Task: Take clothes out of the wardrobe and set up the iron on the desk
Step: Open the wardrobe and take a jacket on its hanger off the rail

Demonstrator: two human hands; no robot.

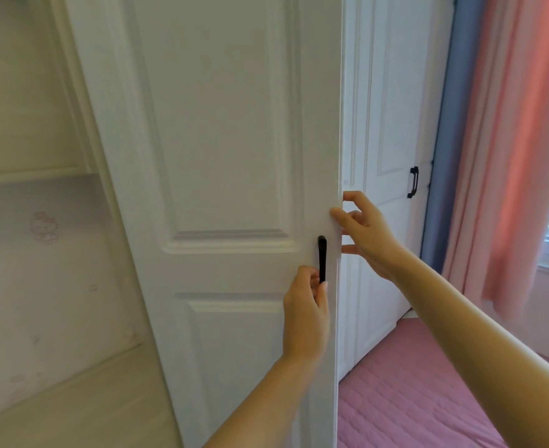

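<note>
White panelled door point(221, 156): left hand point(305, 315) grips slim black handle point(322, 258).

Bedroom — wardrobe point(221, 156), bed point(405, 392), pink curtains point(509, 156)

I count two white wardrobe doors point(227, 189) – each with one black handle point(322, 258), so two handles – plus my two hands point(305, 318).
</note>
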